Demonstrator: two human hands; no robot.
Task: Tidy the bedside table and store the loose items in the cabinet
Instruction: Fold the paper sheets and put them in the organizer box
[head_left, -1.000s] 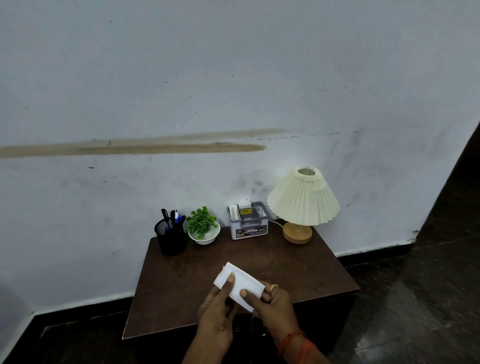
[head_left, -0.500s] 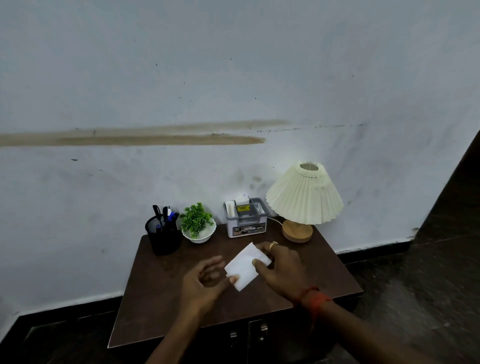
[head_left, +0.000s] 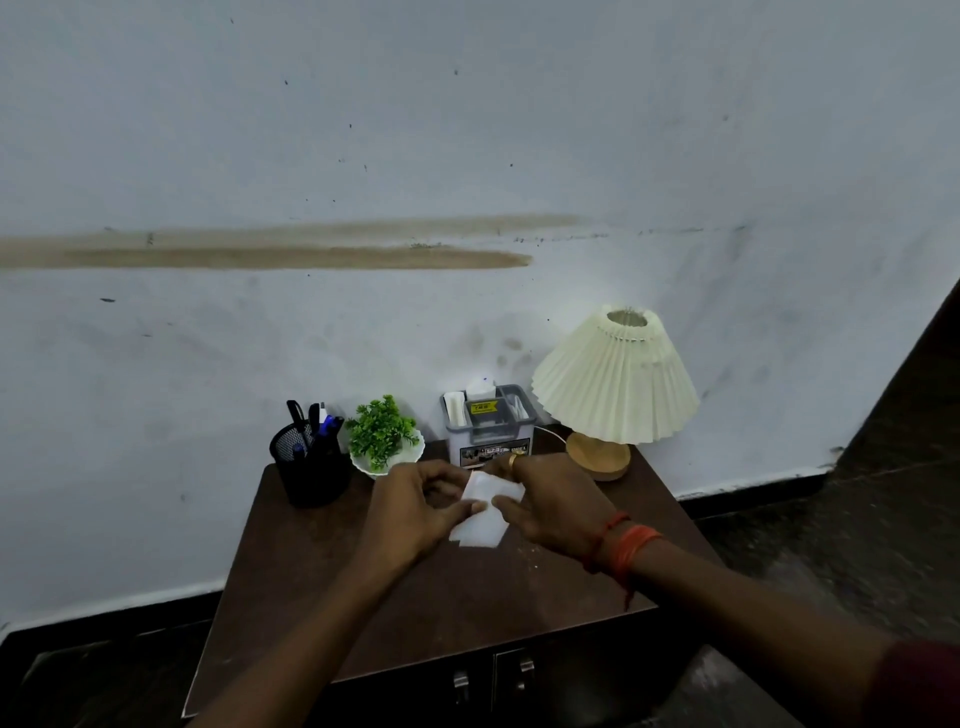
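Observation:
A folded white tissue is held between both hands just above the dark brown bedside table. My left hand pinches its left edge and my right hand, with a ring and orange wrist threads, grips its right side. Directly behind the hands stands a grey-and-white organiser box with a tissue poking out of its top. Two cabinet doors with metal handles show below the table's front edge.
Along the back of the table stand a black mesh pen holder, a small green plant in a white bowl and a cream pleated lamp on a wooden base. A stained white wall rises behind. Dark floor lies to the right.
Both hands have carried the tissue away from the table's front edge towards the organiser box at the back. The view has tilted down a little and the cabinet handles have come into sight.

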